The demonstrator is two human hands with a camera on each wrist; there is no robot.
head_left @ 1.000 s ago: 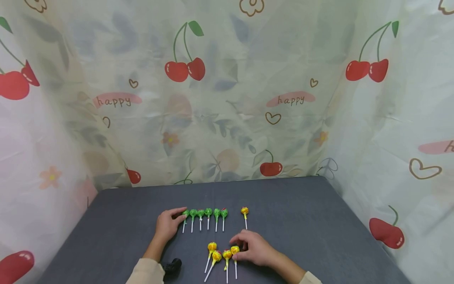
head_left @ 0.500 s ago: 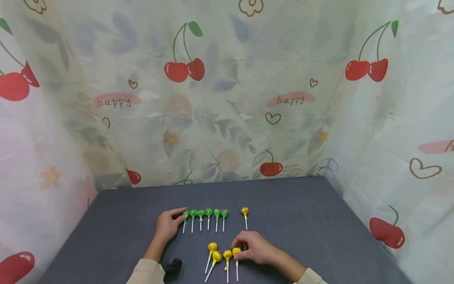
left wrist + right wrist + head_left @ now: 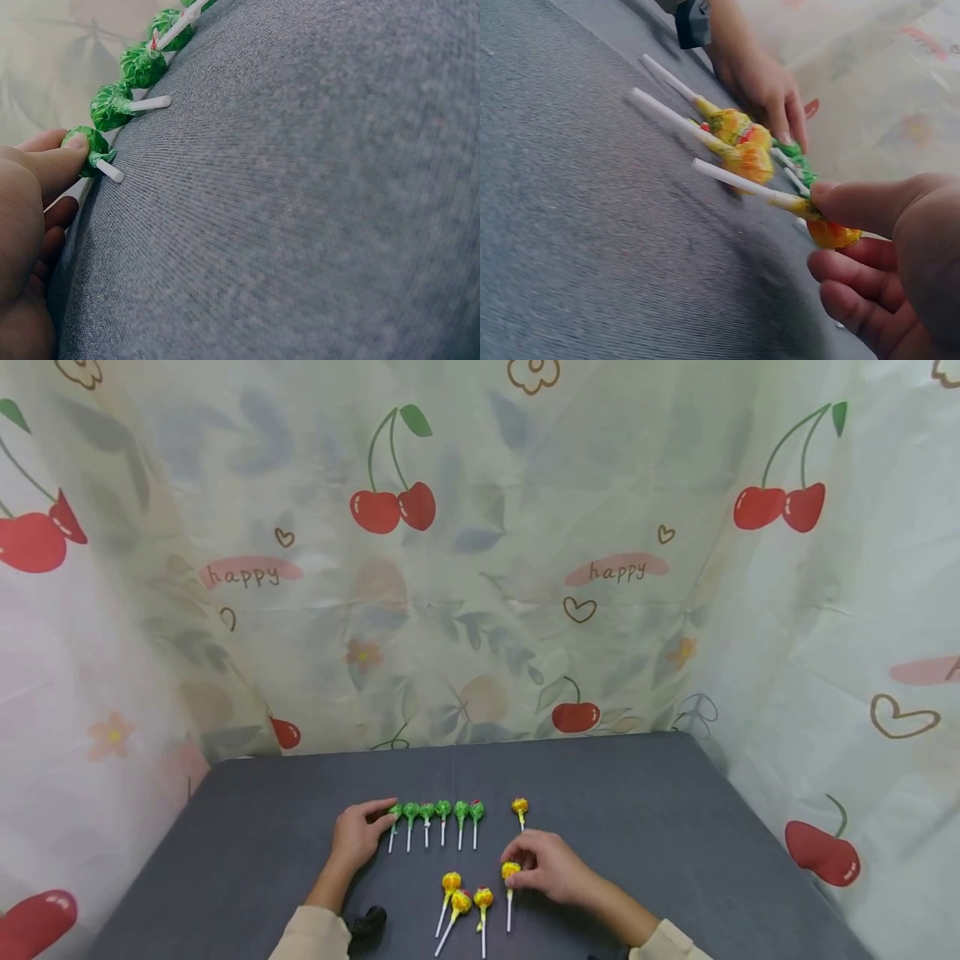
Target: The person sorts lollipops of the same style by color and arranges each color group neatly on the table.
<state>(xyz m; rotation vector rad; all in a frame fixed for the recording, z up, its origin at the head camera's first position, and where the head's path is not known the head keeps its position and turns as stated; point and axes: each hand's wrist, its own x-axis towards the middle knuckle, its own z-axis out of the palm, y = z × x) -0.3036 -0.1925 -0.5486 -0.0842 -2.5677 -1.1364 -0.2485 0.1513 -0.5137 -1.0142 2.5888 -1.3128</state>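
- Thumb and a finger of the left hand [image 3: 356, 837] are clamped on the head of the end green pop [image 3: 394, 812], which lies at about 2 o'clock from that hand. The other fingers are loosely bent, per the wrist cam.
- Five more green pops [image 3: 443, 809] run from it toward 3 o'clock in a pretty neat row, sticks all pointing roughly at 6.
- Right hand [image 3: 551, 866]: thumb and a finger pinched on a held yellow pop [image 3: 510, 870], at 9 o'clock from the hand, stick toward 6. Can't tell if it's touching the table [image 3: 637, 793].
- Three loose yellow pops [image 3: 461, 902] lie at 8 o'clock from the right hand, the left two bunched close, sticks toward 7.
- One lone yellow pop [image 3: 520, 807] lies at 11 o'clock from the right hand, its stick partly hidden.
- Cherry-print curtain [image 3: 480, 468] behind it all.
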